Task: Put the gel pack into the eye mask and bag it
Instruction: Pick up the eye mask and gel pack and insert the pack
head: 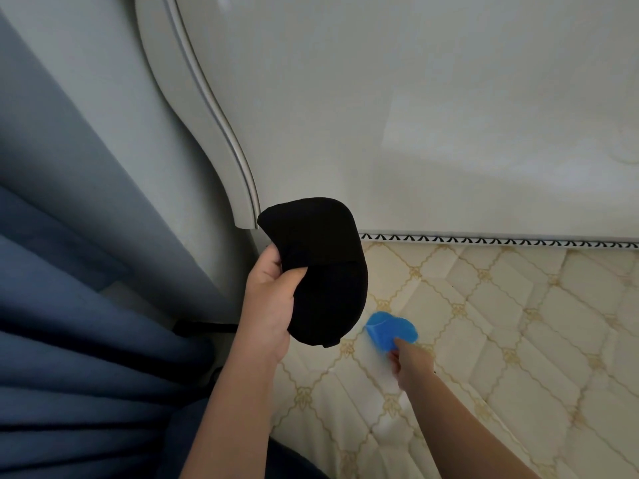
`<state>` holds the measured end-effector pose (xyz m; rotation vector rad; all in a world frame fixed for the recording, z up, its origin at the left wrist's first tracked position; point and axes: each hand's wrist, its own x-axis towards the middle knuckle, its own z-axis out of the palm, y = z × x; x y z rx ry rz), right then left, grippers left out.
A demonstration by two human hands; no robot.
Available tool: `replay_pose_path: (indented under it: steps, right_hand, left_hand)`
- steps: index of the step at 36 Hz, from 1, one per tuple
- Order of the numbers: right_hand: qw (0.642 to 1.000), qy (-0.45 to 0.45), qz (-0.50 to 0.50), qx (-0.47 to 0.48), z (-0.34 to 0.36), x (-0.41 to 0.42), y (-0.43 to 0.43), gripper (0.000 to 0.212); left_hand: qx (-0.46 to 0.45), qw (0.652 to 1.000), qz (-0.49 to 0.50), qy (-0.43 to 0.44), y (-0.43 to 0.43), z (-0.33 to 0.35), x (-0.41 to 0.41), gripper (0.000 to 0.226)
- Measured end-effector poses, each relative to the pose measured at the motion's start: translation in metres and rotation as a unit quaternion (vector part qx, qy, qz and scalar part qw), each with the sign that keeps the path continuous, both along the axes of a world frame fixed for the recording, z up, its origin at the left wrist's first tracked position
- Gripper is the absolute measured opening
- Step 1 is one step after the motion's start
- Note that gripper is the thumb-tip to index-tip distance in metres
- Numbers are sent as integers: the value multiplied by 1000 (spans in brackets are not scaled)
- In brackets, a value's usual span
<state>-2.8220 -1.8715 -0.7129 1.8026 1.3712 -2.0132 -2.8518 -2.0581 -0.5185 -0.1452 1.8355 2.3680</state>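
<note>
Well, left hand [269,305]: I have it curled round the black eye mask [321,264], thumb pressed on its front, held clear of the mattress [518,323], likely so the opening is within reach.
Right hand [409,364]: pinching the near edge of the blue gel pack [387,328], which lies on the mattress just below the mask.
Hidden: the mask's slot faces away from me. The right fingertips blur, so the pinch is probably closed.
Bag: none in view.
</note>
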Motion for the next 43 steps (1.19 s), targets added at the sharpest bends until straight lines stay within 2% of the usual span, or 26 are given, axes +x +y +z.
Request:
replay_pose_path:
  steps: [8, 17, 21, 31, 33, 43]
  right_hand:
    - [997, 52, 2, 54, 3, -3, 5, 6]
    - [986, 131, 79, 66, 17, -6, 6, 13]
    - [978, 185, 82, 51, 30, -8, 3, 8]
    - [954, 295, 61, -5, 68, -21, -1, 14]
    - [949, 310, 57, -22, 78, -24, -2, 20]
    - [925, 372, 76, -30, 125, -32, -7, 21]
  left_hand:
    - [13, 1000, -11, 12, 2, 3, 3, 39]
    - [15, 1000, -9, 10, 2, 9, 9, 36]
    - [18, 1000, -5, 15, 0, 12, 13, 38]
    - [27, 999, -1, 29, -6, 18, 20, 42]
    - [27, 999, 2, 30, -7, 19, 21, 42]
    - [34, 998, 17, 40, -19, 31, 28, 35]
